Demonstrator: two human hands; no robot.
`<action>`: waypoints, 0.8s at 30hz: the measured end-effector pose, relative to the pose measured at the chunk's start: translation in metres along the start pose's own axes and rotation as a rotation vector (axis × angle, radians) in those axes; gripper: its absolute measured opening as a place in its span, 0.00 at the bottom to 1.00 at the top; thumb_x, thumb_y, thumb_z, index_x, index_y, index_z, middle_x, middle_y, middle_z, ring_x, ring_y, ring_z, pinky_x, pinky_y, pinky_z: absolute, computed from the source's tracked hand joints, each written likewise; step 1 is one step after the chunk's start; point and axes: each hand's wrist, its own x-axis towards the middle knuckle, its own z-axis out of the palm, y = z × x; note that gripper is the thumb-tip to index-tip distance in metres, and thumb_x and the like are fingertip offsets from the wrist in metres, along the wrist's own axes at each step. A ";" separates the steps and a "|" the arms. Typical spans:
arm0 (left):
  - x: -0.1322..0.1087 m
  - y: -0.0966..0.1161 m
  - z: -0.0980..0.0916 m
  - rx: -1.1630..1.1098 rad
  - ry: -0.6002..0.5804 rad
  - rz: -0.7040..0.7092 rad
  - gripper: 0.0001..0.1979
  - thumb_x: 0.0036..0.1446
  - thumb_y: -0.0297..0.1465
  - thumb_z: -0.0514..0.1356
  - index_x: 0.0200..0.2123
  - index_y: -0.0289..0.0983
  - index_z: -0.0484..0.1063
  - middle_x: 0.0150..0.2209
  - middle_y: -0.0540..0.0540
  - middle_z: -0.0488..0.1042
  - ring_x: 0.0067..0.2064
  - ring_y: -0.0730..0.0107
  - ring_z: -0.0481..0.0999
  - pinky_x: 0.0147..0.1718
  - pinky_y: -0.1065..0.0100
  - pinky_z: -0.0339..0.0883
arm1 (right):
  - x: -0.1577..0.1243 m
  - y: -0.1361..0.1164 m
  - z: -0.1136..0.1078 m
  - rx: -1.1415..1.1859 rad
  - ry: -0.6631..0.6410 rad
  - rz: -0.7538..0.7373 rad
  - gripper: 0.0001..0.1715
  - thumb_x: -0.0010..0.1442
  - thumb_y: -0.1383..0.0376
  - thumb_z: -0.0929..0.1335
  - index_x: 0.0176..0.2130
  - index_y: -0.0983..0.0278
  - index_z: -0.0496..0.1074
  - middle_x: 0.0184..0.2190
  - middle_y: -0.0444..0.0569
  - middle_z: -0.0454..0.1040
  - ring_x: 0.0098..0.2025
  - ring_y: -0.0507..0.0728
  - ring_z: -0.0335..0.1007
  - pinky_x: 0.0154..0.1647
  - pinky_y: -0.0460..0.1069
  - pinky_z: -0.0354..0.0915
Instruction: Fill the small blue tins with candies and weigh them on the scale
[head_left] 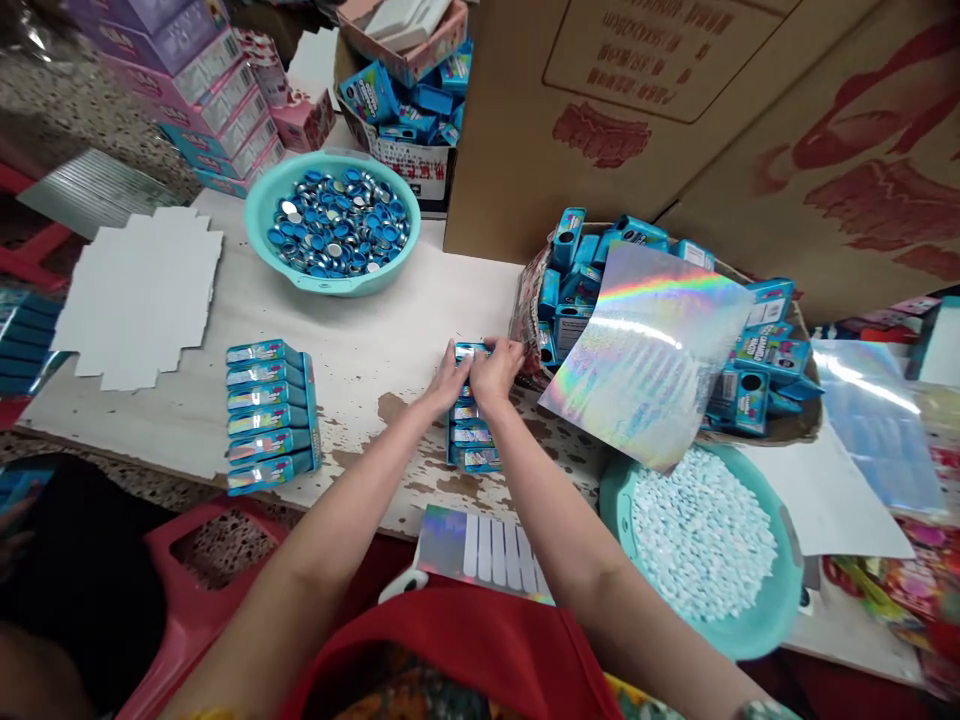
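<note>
In the middle of the worktable lies a row of small blue boxes (471, 437), lined up one behind another. My left hand (448, 380) is closed against the left side of its far end. My right hand (496, 374), fingers bent, grips the same end from the right and covers part of it. Some boxes under my hands are hidden. To the left stands a similar row of blue boxes (271, 418) in a shallow blue tray. Right of my hands, a carton (529, 310) holds many loose blue boxes, with a shiny holographic sheet (645, 350) on top.
A turquoise basin (330, 283) holds small blue-and-silver round pieces; another basin (787, 560) holds pale small pieces. White cut card (142, 295) lies left. Large cardboard boxes (517, 150) stand behind. A slotted holographic sheet (480, 548) lies at my lap. Another person (67, 560) sits left.
</note>
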 end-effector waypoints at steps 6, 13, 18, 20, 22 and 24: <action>-0.071 0.003 0.006 0.080 0.054 0.000 0.41 0.60 0.52 0.44 0.67 0.37 0.34 0.69 0.42 0.34 0.68 0.59 0.33 0.65 0.55 0.33 | -0.043 0.031 -0.047 0.132 -0.189 -0.175 0.24 0.61 0.61 0.63 0.55 0.66 0.63 0.54 0.56 0.65 0.58 0.60 0.58 0.60 0.55 0.54; -0.137 -0.040 0.039 0.265 0.097 0.004 0.42 0.59 0.49 0.50 0.67 0.37 0.33 0.68 0.37 0.35 0.68 0.53 0.31 0.63 0.46 0.30 | -0.098 0.091 -0.037 0.385 -0.411 0.219 0.49 0.60 0.43 0.58 0.66 0.70 0.44 0.64 0.59 0.52 0.65 0.63 0.48 0.64 0.58 0.48; -0.104 -0.012 0.025 0.055 0.058 0.094 0.45 0.56 0.49 0.54 0.67 0.40 0.34 0.69 0.41 0.33 0.68 0.56 0.31 0.64 0.53 0.31 | -0.075 0.091 -0.031 0.554 -0.389 0.289 0.46 0.58 0.42 0.61 0.66 0.60 0.47 0.63 0.50 0.56 0.64 0.62 0.53 0.63 0.57 0.52; -0.092 -0.001 0.029 -0.123 0.084 0.124 0.43 0.57 0.49 0.54 0.67 0.40 0.36 0.69 0.43 0.35 0.68 0.58 0.34 0.65 0.57 0.32 | -0.069 0.086 -0.029 0.682 -0.450 0.359 0.42 0.57 0.43 0.64 0.64 0.57 0.53 0.60 0.47 0.62 0.59 0.62 0.61 0.59 0.56 0.59; -0.084 0.003 0.038 -0.354 0.106 0.013 0.42 0.57 0.49 0.53 0.67 0.40 0.38 0.68 0.42 0.40 0.68 0.58 0.40 0.65 0.58 0.39 | -0.069 0.082 -0.024 0.834 -0.535 0.461 0.38 0.56 0.43 0.65 0.60 0.56 0.60 0.56 0.47 0.68 0.53 0.61 0.69 0.53 0.57 0.66; -0.081 0.002 0.044 -0.575 0.122 -0.123 0.42 0.57 0.49 0.54 0.67 0.40 0.40 0.67 0.41 0.47 0.67 0.56 0.46 0.63 0.57 0.46 | -0.071 0.077 -0.022 0.957 -0.609 0.555 0.35 0.57 0.43 0.65 0.57 0.57 0.63 0.51 0.48 0.72 0.48 0.61 0.73 0.47 0.57 0.70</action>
